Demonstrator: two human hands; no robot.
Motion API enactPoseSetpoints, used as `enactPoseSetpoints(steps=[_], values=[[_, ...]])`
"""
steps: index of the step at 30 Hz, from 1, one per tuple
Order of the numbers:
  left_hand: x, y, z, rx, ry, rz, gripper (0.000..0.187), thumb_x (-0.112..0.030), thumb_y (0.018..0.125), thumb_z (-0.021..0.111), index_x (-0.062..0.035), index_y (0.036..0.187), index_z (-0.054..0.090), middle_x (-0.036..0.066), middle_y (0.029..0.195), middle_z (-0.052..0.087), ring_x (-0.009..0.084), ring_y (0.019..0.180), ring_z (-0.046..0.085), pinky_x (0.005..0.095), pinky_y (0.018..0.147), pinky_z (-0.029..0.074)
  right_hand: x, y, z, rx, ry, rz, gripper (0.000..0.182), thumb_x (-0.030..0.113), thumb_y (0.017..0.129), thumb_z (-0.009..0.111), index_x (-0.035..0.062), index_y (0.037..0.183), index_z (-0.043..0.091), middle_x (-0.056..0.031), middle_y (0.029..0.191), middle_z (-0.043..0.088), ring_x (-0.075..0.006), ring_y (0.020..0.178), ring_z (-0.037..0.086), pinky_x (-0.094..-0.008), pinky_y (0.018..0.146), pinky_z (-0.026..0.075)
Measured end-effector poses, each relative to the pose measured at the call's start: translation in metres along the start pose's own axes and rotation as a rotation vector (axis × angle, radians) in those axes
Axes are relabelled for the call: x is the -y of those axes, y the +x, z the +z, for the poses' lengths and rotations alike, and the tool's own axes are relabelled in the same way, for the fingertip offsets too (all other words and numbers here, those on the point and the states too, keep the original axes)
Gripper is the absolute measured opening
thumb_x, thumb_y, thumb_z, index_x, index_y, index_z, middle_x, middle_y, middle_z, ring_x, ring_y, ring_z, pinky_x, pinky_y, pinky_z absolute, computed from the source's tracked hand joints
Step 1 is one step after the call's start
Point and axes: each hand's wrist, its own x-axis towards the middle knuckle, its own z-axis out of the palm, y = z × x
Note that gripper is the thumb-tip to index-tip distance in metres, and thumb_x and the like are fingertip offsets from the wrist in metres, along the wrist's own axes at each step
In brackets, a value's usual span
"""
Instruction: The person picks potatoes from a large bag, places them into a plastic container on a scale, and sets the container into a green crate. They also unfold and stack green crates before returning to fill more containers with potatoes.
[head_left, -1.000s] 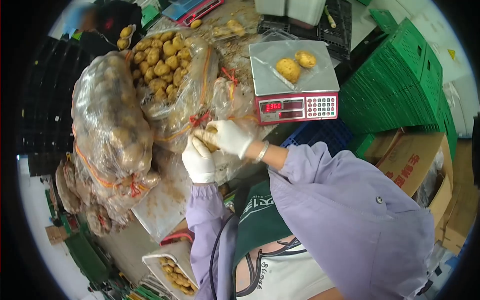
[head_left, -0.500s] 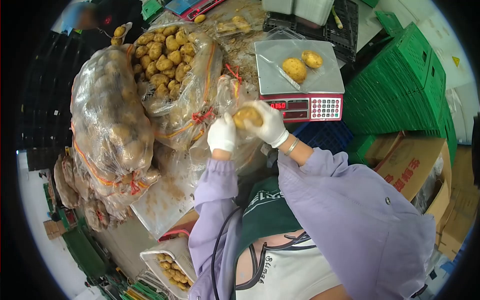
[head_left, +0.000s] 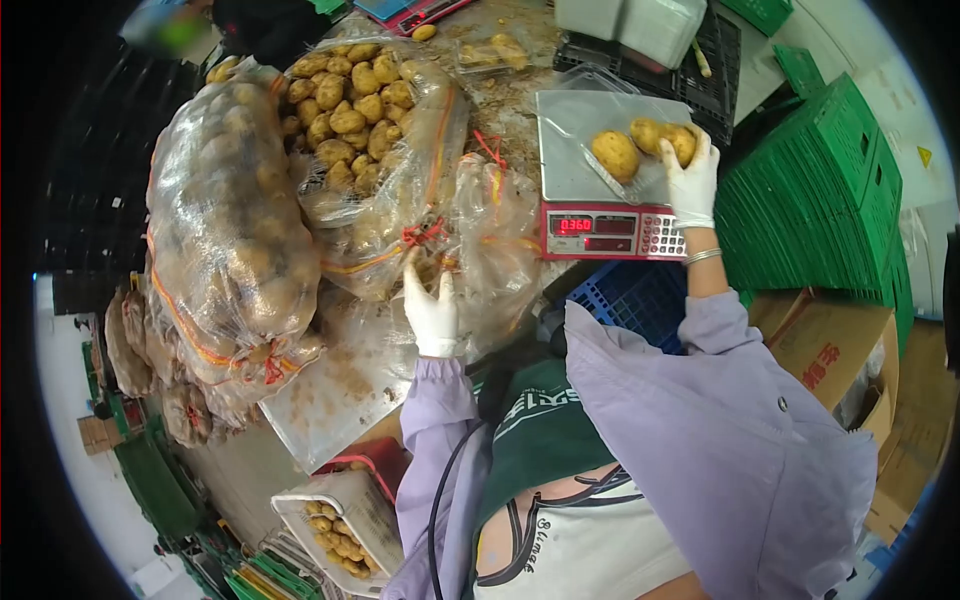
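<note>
I watch the right hand (head_left: 690, 185) grip a potato (head_left: 684, 147) at the scale (head_left: 561, 172), where half a second ago both hands held it, bringing it beside two others (head_left: 614, 156) left of its fingers, the display (head_left: 574, 226) unchanged. The left hand (head_left: 432, 312) is spread, seemingly empty, near a tied bag (head_left: 368, 250); I cannot tell whether the gripped potato touches the plate.

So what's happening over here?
Someone's gloved right hand holds a potato over the scale, beside two other potatoes on it; the display reads 0.360. The left hand is open, with nothing visible in it, near a red tie. An open plastic sack of potatoes lies beyond.
</note>
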Motion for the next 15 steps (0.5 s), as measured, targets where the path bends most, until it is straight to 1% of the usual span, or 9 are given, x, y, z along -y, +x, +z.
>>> enactPoseSetpoints(steps=[1,2,5,8,9,11,12,13,15], values=[[0.002,-0.002,-0.001,0.026,-0.123,-0.108,0.042,-0.003,0.080,0.063,-0.0025,0.120,0.053,0.012,0.098,0.063,0.0215,0.089,0.061,0.0321,0.081,0.048,-0.017,0.003,0.004,0.078,-0.127,-0.026,0.049,0.034,0.081,0.065,0.0096,0.121,0.049,-0.0249,0.108,0.049,-0.0411,0.098,0.051,-0.0437,0.086,0.043],[0.000,-0.005,0.000,0.034,-0.109,-0.112,0.040,-0.003,0.080,0.062,-0.0020,0.119,0.053,0.011,0.099,0.064,0.0175,0.089,0.060,0.0294,0.082,0.047,-0.019,0.002,0.005,0.138,-0.189,-0.006,0.049,0.036,0.083,0.062,0.0126,0.124,0.048,-0.0237,0.111,0.049,-0.0413,0.101,0.050,-0.0456,0.087,0.042],[0.002,-0.012,0.006,0.042,-0.195,-0.172,0.037,-0.005,0.082,0.061,-0.0012,0.118,0.054,0.013,0.101,0.064,0.0205,0.092,0.061,0.0303,0.083,0.047,-0.018,-0.001,0.015,0.238,-0.245,-0.014,0.046,0.040,0.085,0.057,0.0195,0.125,0.048,-0.0203,0.117,0.049,-0.0399,0.107,0.046,-0.0474,0.092,0.037],[0.016,-0.019,0.002,0.090,-0.051,-0.202,0.030,-0.015,0.085,0.061,0.0007,0.110,0.060,0.017,0.102,0.064,0.0236,0.092,0.061,0.0323,0.084,0.046,-0.001,-0.013,0.035,0.128,-0.374,0.017,0.044,0.035,0.085,0.056,0.0158,0.125,0.050,-0.0147,0.122,0.047,-0.0369,0.114,0.039,-0.0501,0.096,0.030],[0.022,-0.021,0.002,0.075,-0.052,-0.122,0.025,-0.016,0.091,0.055,0.0022,0.109,0.060,0.008,0.094,0.064,0.0134,0.084,0.058,0.0261,0.079,0.046,0.011,-0.017,0.039,0.048,-0.327,-0.064,0.043,0.033,0.085,0.056,0.0150,0.124,0.050,-0.0143,0.123,0.046,-0.0361,0.115,0.039,-0.0502,0.097,0.028],[0.025,-0.023,-0.002,0.058,-0.164,-0.252,0.027,-0.020,0.093,0.052,0.0021,0.107,0.060,0.007,0.092,0.064,0.0118,0.082,0.057,0.0252,0.077,0.046,0.047,-0.021,0.046,-0.116,-0.226,-0.231,0.042,0.029,0.084,0.057,0.0133,0.122,0.052,-0.0135,0.123,0.046,-0.0346,0.117,0.037,-0.0505,0.099,0.025],[0.027,-0.024,-0.005,0.051,-0.218,-0.319,0.028,-0.022,0.095,0.050,0.0020,0.106,0.060,0.007,0.090,0.064,0.0111,0.081,0.057,0.0248,0.076,0.046,0.067,-0.024,0.052,-0.042,-0.074,-0.283,0.041,0.022,0.081,0.060,0.0132,0.120,0.054,-0.0134,0.123,0.046,-0.0333,0.117,0.037,-0.0476,0.102,0.022],[0.040,-0.029,0.000,-0.024,-0.260,-0.311,0.033,-0.028,0.097,0.045,0.0008,0.099,0.062,0.005,0.080,0.062,0.0085,0.070,0.054,0.0239,0.066,0.045,0.088,-0.032,0.061,0.080,0.054,-0.317,0.040,0.017,0.079,0.061,0.0111,0.118,0.055,-0.0133,0.123,0.046,-0.0311,0.117,0.038,-0.0437,0.102,0.024],[0.044,-0.032,-0.009,-0.049,-0.263,-0.404,0.035,-0.029,0.097,0.044,-0.0001,0.092,0.062,0.003,0.073,0.059,0.0085,0.063,0.051,0.0237,0.059,0.043,0.136,-0.051,0.088,0.280,0.317,-0.383,0.031,0.014,0.077,0.060,0.0061,0.107,0.060,-0.0155,0.116,0.051,-0.0315,0.111,0.045,-0.0418,0.098,0.032]])
